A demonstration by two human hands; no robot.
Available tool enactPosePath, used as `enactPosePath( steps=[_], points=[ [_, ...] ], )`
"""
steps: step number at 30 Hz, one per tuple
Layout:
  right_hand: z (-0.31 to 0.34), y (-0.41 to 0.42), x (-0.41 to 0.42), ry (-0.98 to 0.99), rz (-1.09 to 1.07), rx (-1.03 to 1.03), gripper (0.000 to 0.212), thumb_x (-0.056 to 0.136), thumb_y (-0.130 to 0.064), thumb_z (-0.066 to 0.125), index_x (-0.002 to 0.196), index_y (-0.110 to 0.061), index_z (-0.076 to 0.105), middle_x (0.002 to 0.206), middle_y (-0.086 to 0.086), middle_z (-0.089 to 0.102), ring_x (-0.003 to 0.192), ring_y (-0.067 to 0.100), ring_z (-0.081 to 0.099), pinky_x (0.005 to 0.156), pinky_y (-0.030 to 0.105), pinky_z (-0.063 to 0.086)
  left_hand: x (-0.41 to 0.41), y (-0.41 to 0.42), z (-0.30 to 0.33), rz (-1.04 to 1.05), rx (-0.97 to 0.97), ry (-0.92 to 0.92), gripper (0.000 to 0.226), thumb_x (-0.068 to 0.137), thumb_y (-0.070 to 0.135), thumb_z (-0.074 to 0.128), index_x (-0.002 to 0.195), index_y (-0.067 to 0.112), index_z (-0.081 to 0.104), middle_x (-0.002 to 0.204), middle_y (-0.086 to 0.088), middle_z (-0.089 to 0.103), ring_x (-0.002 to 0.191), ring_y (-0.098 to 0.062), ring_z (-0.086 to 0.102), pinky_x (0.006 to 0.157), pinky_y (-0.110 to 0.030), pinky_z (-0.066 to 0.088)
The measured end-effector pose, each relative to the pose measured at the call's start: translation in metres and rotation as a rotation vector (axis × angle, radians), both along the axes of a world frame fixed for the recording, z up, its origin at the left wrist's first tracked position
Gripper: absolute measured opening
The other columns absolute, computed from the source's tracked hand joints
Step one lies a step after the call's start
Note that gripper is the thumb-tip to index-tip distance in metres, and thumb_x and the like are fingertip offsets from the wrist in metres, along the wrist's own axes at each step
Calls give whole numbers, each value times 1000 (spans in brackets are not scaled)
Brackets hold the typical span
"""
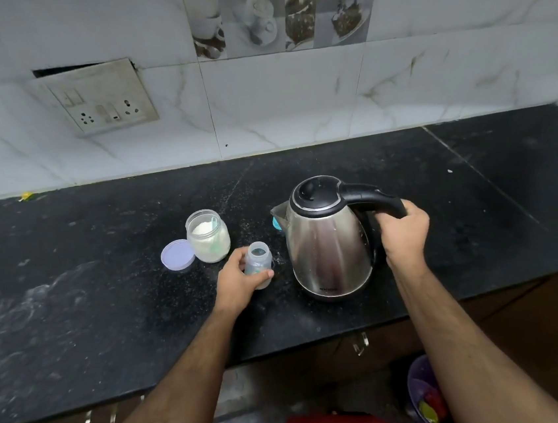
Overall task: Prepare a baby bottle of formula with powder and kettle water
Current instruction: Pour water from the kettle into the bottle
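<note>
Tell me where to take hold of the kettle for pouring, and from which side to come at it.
Grip the kettle by its black handle, coming from the right. The handle arches off the lid's right side, opposite the spout, which faces left toward the open baby bottle. The right hand already wraps the handle's lower end; the steel body may be hot, so avoid it.

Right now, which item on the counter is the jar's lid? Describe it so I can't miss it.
Start at the steel kettle on the black counter and look left, past the small bottle, to the open powder jar. The lid lies flat against the jar's left side: a pale lilac disc, the only low, flat thing there.
</note>
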State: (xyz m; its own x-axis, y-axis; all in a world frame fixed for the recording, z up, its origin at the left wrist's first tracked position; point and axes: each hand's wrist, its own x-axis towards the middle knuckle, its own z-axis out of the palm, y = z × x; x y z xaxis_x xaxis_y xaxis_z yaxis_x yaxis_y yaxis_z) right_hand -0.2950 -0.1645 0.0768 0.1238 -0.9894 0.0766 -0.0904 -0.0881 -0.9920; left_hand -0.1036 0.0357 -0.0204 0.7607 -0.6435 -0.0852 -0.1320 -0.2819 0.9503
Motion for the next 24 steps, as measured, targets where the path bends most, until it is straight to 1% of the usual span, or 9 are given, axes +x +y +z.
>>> enactPosePath(
  steps=[3,8,11,16,19,24],
  points=[
    [0,-5,2,65,20,-15,8,62,-24,70,64,-31,68,62,-7,63,66,14,59,69,45,56,3,-3,7,-13,5,1,52,69,15,87,114,23,62,110,7,69,104,-11,63,92,-24,48],
    [2,-14,9,112,34,-40,7,64,-22,71,64,-18,65,62,-4,64,64,13,57,67,45,55,10,-11,13,8,4,25,54,69,10,87,115,21,62,111,4,70,104,-14,64,93,-27,49],
    [5,-21,15,158,63,-60,8,66,-18,73,64,-18,65,62,-4,64,64,13,58,66,42,55,12,-16,14,18,3,50,54,70,7,86,116,20,61,110,3,70,103,-14,65,95,-30,50],
    [10,-30,24,213,82,-107,8,69,-15,72,68,-11,65,59,-5,60,60,12,53,61,36,51,17,-20,14,26,12,52,55,70,6,85,117,19,60,111,4,69,105,-14,64,94,-28,49],
    [13,-32,28,232,96,-125,6,70,-14,71,68,-12,65,57,-5,58,59,12,51,60,32,47,19,-22,14,30,16,45,54,70,6,85,115,21,60,111,4,68,105,-13,63,93,-25,46],
    [18,-35,34,270,131,-148,8,68,-14,69,64,-14,62,54,-6,56,57,14,50,60,33,46,22,-27,16,20,20,43,54,70,5,85,114,20,59,110,4,68,106,-15,63,96,-27,46]
  ],
)
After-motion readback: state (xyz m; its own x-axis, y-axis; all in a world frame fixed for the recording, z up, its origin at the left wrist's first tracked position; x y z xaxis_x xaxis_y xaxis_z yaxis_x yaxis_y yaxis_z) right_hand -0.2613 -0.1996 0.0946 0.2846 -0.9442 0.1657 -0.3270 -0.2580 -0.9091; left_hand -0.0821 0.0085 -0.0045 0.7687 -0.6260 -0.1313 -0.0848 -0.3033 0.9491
